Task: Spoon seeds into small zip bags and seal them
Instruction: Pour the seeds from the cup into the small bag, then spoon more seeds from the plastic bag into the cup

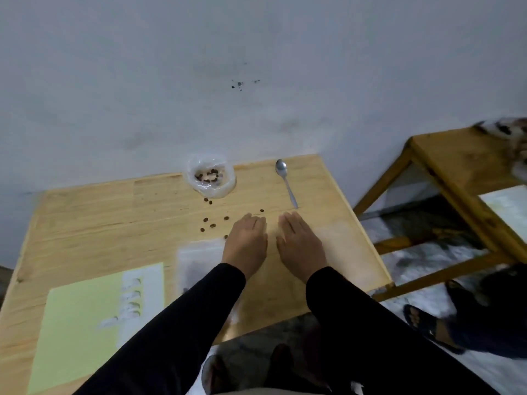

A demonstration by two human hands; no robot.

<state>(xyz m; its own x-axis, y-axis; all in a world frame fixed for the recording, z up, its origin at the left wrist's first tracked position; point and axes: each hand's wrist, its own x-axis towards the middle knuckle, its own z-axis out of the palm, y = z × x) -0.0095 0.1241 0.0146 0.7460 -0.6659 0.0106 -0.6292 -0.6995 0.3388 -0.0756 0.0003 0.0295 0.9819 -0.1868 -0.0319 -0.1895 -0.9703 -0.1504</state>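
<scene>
Both hands lay flat and empty on the wooden table (85, 212), fingers straight, the left hand (247, 240) just beside the right hand (299, 243). At the far left lay a pale green sheet (82, 323) with blurred white pieces on its right edge. Next came a clear zip bag (196, 260), partly under the left sleeve. Loose seeds (212, 225) were scattered ahead of the left hand's fingers, and beyond them, by the wall, an open plastic bag of seeds (211, 178). A metal spoon (286, 181) lay ahead of the right hand.
</scene>
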